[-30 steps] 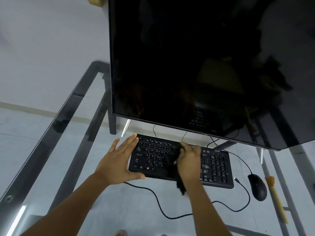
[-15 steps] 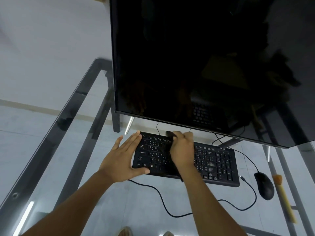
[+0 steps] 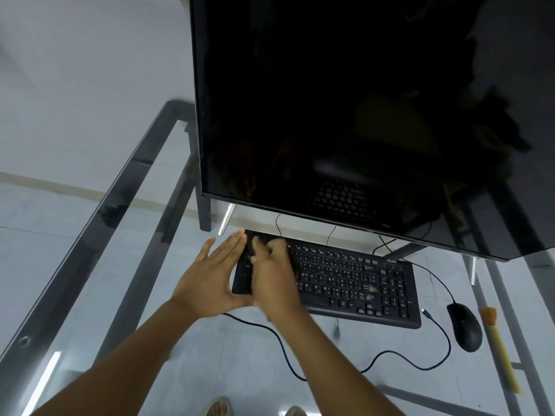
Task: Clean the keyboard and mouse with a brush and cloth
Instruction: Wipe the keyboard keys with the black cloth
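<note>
The black keyboard (image 3: 345,280) lies on the glass desk below the monitor. My left hand (image 3: 210,277) rests flat against its left end, fingers straight, thumb along the front edge. My right hand (image 3: 273,277) is blurred with motion over the keyboard's left keys. The dark cloth it presses down is almost wholly hidden under the palm. To the right of the keyboard sits the black mouse (image 3: 464,327). Just right of the mouse lies the brush (image 3: 498,349), with a pale wooden handle and tan bristles pointing away from me.
A large dark monitor (image 3: 330,115) overhangs the back of the keyboard. A black cable (image 3: 285,355) loops across the glass desk top (image 3: 90,295) in front of the keyboard. The desk's dark metal frame shows through the glass, and my feet (image 3: 220,406) show below it.
My right hand has swept with the cloth from the middle of the keyboard to its left end, close to my left hand. The left hand has stayed at the keyboard's left edge.
</note>
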The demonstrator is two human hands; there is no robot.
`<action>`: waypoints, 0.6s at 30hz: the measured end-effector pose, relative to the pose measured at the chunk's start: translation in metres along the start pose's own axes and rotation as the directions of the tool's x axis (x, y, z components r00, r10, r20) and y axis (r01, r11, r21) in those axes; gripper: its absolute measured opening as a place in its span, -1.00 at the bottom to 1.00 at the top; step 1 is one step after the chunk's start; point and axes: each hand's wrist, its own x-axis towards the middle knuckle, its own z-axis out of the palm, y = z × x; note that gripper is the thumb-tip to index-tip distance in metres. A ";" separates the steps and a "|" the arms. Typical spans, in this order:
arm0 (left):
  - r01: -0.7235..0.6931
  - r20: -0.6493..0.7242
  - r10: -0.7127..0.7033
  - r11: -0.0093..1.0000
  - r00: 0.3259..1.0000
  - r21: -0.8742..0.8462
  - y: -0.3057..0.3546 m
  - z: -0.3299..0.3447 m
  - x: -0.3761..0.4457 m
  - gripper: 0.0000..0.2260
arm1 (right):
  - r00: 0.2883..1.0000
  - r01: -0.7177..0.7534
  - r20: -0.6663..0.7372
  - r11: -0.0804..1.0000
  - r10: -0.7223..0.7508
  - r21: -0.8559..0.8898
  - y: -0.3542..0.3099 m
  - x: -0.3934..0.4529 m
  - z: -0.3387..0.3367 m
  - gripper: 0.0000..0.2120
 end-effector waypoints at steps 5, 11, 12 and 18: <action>0.003 0.054 -0.004 1.000 0.999 0.019 0.000 -0.002 0.001 0.13 | 0.997 0.022 0.074 1.000 -0.021 -0.003 0.036 -0.013 -0.023 -0.69; 0.012 0.045 -0.012 1.000 0.999 0.000 0.000 -0.001 0.000 0.13 | 0.937 -0.334 -0.136 0.938 0.321 -0.092 0.053 -0.001 -0.034 -0.63; 0.010 0.037 -0.010 1.000 0.999 -0.003 -0.001 0.000 0.000 0.12 | 0.952 -0.301 -0.076 0.953 0.297 -0.045 0.033 -0.004 -0.024 -0.68; -0.006 0.024 0.006 1.000 1.000 0.009 0.000 -0.001 -0.001 0.06 | 0.967 -0.244 0.110 0.959 0.229 0.146 -0.002 -0.021 -0.030 -0.71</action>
